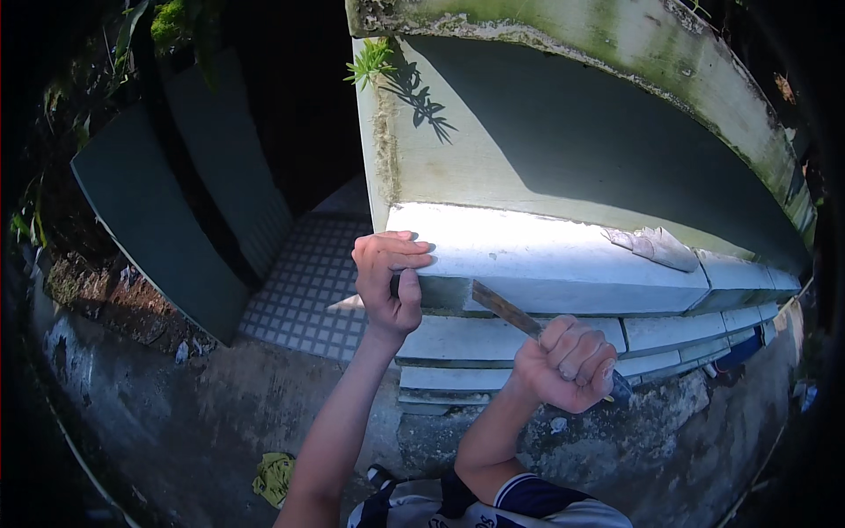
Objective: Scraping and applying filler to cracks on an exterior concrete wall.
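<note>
Head view: tiled ledge [546, 255], mossy wall [563, 132].

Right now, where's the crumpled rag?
In the head view, the crumpled rag lies on top of the white ledge, right of both hands, against the base of the wall.
</note>
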{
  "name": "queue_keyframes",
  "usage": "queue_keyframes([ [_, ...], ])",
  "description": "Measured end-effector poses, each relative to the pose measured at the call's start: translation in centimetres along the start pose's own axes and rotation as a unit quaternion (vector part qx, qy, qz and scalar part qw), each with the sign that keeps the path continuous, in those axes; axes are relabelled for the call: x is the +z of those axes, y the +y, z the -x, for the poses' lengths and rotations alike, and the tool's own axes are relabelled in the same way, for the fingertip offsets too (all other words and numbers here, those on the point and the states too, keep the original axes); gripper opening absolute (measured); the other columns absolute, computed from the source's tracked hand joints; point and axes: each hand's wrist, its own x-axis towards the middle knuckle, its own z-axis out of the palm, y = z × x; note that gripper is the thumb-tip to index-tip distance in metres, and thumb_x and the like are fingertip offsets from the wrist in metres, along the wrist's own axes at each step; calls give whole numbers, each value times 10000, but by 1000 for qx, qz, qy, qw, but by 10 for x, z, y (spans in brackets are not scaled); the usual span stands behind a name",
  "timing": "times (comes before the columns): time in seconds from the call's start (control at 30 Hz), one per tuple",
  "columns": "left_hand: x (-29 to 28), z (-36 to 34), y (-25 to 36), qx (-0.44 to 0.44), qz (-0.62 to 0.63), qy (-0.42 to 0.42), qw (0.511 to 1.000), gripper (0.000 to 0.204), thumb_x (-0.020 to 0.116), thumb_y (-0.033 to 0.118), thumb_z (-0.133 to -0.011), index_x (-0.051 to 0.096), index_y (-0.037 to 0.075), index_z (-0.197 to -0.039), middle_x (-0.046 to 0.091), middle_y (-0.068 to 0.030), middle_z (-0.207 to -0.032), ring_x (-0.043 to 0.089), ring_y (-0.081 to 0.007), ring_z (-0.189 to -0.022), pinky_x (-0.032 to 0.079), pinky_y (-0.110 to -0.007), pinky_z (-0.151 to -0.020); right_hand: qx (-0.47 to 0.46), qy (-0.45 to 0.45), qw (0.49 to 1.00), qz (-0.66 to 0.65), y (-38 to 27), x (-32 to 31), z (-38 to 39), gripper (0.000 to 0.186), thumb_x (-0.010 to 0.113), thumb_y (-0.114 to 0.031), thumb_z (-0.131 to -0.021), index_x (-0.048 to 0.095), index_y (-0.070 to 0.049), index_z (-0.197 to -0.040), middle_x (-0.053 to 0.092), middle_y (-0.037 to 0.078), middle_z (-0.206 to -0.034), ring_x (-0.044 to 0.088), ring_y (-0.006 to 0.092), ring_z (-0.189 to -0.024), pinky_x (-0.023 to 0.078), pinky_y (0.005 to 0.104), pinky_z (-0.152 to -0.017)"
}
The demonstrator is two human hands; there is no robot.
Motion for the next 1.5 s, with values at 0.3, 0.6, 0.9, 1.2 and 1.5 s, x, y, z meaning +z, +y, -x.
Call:
queue_keyframes([
  [0.3,-4,1,0,1,8,-3,1000,233,471,204,-924,659,83,-859,695,-50,-945,585,-228,-988,398,-382,-940,13,-2,999,-35,-3,-4,-1,428,507,-165,-937,308,-182,-559,307,-60,-420,180,56,-332,177,245,-388],
  [0.6,-8,4,-4,7,-7,-16,1000,258,455,222,-933,659,74,-874,696,-55,-964,589,-233,-995,399,-383,-938,76,1,995,-66,23,12,20,429,524,-152,-923,314,-168,-548,341,-44,-422,224,55,-319,217,246,-373],
  [0.9,-5,4,-5,9,0,-11,1000,419,348,319,-972,672,63,-898,696,-70,-973,591,-249,-991,404,-396,-938,48,-20,996,-76,13,5,14,413,525,-138,-926,350,-141,-552,360,-22,-405,264,74,-305,231,245,-363],
  [1.2,-3,5,-1,-25,25,0,999,635,200,427,-1006,686,51,-847,712,-87,-932,600,-263,-987,409,-392,-944,33,-47,997,-58,-15,-10,-4,451,550,-148,-940,331,-157,-546,381,-30,-407,274,74,-301,246,234,-354],
  [1.5,-2,7,0,-60,42,21,997,776,114,514,-1020,696,45,-813,718,-93,-910,604,-253,-993,402,-399,-957,68,-17,997,-24,-6,-5,-20,442,558,-175,-944,334,-139,-565,351,-8,-403,287,77,-312,274,231,-357],
])
